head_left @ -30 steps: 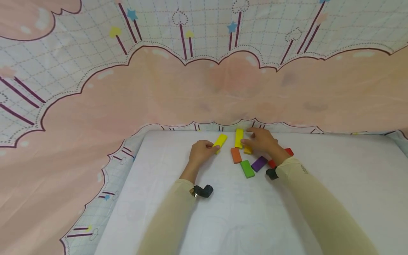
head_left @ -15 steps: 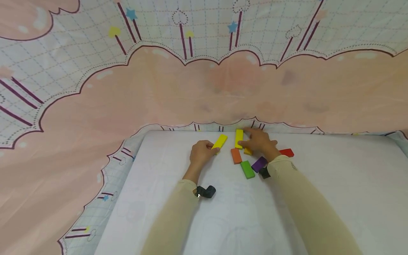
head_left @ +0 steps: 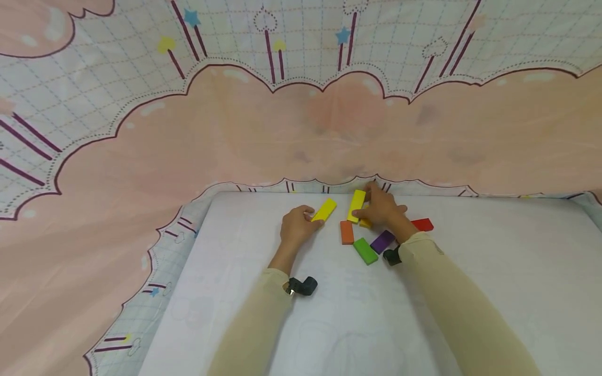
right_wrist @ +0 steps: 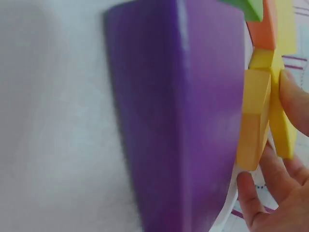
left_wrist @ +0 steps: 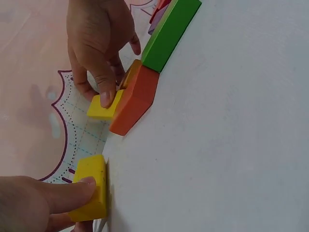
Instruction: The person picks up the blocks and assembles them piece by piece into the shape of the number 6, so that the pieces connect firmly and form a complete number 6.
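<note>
My left hand [head_left: 296, 227] pinches a yellow block [head_left: 324, 210] between thumb and fingers near the table's far edge; the left wrist view shows the thumb across that block [left_wrist: 90, 186]. With thumb and fingers, my right hand [head_left: 382, 208] grips a second yellow block [head_left: 356, 203], seen slanted in the head view. Partly hidden by this hand, an amber block [right_wrist: 255, 116] sits beside the gripped one. An orange block [head_left: 347, 233] is close below it, followed by a green block [head_left: 365, 251] and a purple block [head_left: 383, 242].
Behind the right wrist lies a red block [head_left: 422, 224], partly covered by the arm. The white table [head_left: 338, 324] ends just beyond the blocks, where a patterned pink cloth [head_left: 282, 141] hangs. A dark wrist camera [head_left: 303, 286] sits on the left wrist.
The yellow block in my right hand has turned, its far end leaning right. The orange and green blocks have shifted slightly. My right hand has moved a little left; the left hand stays nearly still.
</note>
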The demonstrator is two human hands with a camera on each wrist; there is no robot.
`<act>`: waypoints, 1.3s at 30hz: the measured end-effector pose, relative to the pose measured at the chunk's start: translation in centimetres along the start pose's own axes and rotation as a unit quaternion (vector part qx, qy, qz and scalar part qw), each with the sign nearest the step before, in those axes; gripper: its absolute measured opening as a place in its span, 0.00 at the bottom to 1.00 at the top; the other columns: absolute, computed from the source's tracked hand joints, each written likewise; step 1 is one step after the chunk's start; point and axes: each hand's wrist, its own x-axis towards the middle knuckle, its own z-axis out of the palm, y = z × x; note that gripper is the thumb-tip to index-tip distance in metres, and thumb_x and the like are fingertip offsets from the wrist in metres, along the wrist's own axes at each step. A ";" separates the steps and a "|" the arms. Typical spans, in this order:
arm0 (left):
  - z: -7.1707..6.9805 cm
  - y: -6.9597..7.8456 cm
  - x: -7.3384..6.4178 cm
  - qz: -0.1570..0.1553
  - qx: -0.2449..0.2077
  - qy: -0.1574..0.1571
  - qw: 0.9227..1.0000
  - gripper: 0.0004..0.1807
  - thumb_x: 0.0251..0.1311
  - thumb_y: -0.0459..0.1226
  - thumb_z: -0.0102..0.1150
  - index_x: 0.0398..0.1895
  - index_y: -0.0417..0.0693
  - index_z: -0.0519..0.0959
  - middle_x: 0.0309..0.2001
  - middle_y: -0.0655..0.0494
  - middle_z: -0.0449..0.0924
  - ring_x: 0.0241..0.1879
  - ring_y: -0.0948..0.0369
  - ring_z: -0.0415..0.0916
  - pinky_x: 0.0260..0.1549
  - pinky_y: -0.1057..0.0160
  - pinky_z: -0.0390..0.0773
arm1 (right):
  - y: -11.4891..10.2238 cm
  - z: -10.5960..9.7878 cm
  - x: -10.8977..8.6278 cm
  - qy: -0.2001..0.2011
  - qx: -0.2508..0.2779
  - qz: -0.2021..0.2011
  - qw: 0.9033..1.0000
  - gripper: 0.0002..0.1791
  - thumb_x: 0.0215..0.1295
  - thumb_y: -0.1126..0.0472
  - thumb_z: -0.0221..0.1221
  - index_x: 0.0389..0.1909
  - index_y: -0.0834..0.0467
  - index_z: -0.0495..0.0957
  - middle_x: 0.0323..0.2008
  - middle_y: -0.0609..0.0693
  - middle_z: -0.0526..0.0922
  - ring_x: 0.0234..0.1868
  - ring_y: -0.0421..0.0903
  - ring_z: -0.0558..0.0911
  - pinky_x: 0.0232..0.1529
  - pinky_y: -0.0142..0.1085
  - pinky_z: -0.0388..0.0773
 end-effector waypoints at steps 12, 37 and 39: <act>-1.7 -1.2 -1.8 -0.010 -0.072 -0.080 0.994 0.15 0.64 0.39 0.65 0.51 0.43 0.82 0.42 0.48 0.82 0.40 0.55 0.77 0.41 0.60 0.79 | 0.2 0.0 -2.5 0.075 0.110 -0.041 0.990 0.30 0.72 0.57 0.62 0.68 0.53 0.58 0.54 0.61 0.81 0.51 0.59 0.81 0.56 0.49 0.82; -4.3 -4.6 -4.2 -0.007 -0.143 -0.155 0.977 0.32 0.69 0.36 0.62 0.73 0.60 0.64 0.39 0.47 0.74 0.33 0.54 0.79 0.32 0.62 0.84 | -4.4 7.9 -7.8 -0.126 0.472 0.034 0.872 0.27 0.74 0.66 0.57 0.69 0.52 0.60 0.56 0.59 0.74 0.55 0.51 0.83 0.52 0.48 0.85; -4.3 -4.7 -4.1 -0.002 -0.138 -0.151 0.979 0.29 0.69 0.36 0.61 0.71 0.57 0.66 0.40 0.47 0.74 0.34 0.55 0.79 0.33 0.62 0.84 | -4.4 7.9 -7.4 -0.118 0.467 0.038 0.876 0.28 0.74 0.66 0.58 0.69 0.51 0.61 0.56 0.58 0.74 0.55 0.51 0.82 0.52 0.46 0.86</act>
